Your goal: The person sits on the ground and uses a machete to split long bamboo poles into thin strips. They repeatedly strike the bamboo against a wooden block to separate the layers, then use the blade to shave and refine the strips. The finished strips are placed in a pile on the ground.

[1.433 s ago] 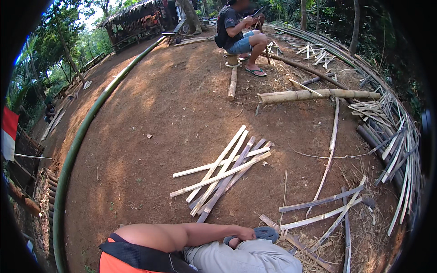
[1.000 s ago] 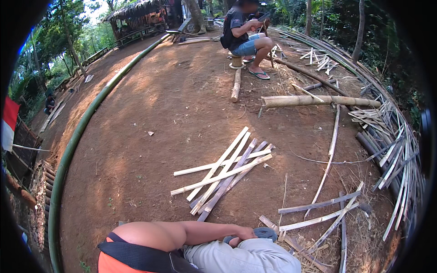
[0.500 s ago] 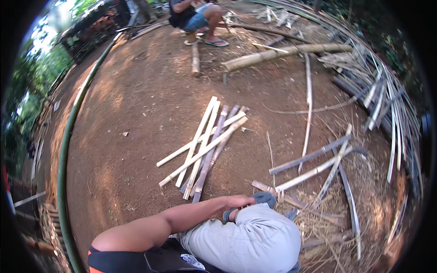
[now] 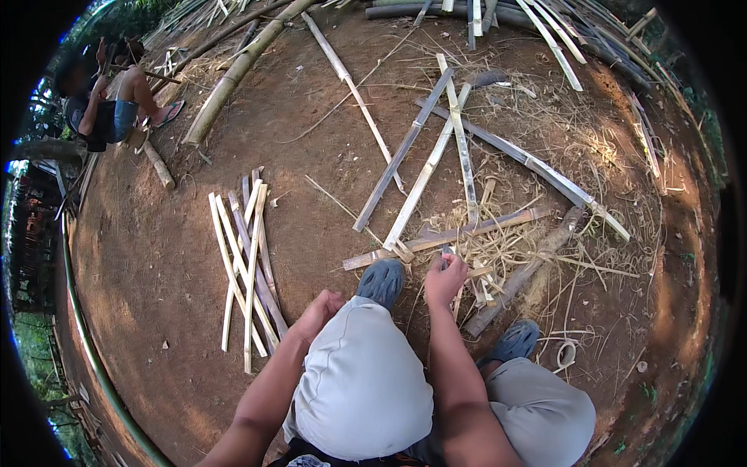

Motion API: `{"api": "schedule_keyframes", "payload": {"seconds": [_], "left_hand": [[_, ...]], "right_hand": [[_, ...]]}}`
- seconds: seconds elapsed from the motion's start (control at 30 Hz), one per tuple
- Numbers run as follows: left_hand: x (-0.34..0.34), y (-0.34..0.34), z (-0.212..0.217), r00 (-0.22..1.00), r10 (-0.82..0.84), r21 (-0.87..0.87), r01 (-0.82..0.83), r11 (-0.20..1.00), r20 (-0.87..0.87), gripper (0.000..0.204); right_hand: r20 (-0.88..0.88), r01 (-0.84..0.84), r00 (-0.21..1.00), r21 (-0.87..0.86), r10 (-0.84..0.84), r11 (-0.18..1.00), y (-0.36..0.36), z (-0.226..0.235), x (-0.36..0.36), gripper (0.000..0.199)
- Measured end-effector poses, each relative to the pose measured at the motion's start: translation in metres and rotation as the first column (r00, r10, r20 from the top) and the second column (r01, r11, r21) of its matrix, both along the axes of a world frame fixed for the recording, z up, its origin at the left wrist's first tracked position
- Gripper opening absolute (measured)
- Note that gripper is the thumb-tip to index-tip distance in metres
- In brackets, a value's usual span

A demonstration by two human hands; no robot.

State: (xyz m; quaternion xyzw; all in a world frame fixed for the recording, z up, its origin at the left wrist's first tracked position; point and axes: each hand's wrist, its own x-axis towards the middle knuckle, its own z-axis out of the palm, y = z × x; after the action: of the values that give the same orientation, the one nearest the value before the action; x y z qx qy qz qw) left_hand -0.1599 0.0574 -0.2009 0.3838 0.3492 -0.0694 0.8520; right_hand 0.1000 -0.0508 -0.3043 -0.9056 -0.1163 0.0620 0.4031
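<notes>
Beside the knee (image 4: 358, 381) on my feed I'm seeing the left hand (image 4: 320, 307) resting half-curled, can't tell if it's holding anything, while the right hand (image 4: 446, 280) is clenching a small dark object (image 4: 446, 251) near a bamboo strip (image 4: 506, 222).

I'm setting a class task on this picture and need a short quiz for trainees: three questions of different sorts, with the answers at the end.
1. What lies on the ground just to the left of the wearer's left hand?
A) a coil of rope
B) crossed bamboo strips
C) a green bucket
2. True or false: the thick yellowish bamboo pole lies nearer the seated co-worker than the wearer's left shoe.
3. Fill in: the wearer's hand closest to the tangled pale shavings is the ____ hand.

Key: 1. B. 2. True. 3. The right hand.
</notes>
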Motion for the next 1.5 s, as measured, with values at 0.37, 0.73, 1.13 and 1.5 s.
{"api": "schedule_keyframes", "payload": {"seconds": [0.37, 0.73, 1.13, 1.5], "left_hand": [[-0.016, -0.017, 0.075, 0.998, 0.033, 0.032, -0.031, 0.999, -0.048, 0.08], [0.013, -0.011, -0.064, 0.954, -0.191, 0.533, 0.288, 0.796, -0.231, 0.064], [0.006, -0.008, -0.081, 0.856, -0.168, 0.237, 0.316, 0.919, -0.489, 0.056], [0.063, -0.011, -0.08, 0.814, 0.076, 0.131, 0.001, 0.991, -0.575, 0.055]], "right_hand": [[-0.035, -0.473, 0.875, 0.154, 0.483, 0.868, 0.14, -0.017, 0.035, 0.019], [-0.053, -0.475, 0.871, -0.343, 0.488, 0.811, 0.237, -0.027, 0.029, 0.064], [0.013, -0.282, 0.946, -0.458, 0.323, 0.843, 0.182, -0.058, 0.081, 0.064], [-0.67, 0.16, 0.63, 0.606, 0.393, 0.779, 0.195, 0.036, 0.089, 0.012]]}}
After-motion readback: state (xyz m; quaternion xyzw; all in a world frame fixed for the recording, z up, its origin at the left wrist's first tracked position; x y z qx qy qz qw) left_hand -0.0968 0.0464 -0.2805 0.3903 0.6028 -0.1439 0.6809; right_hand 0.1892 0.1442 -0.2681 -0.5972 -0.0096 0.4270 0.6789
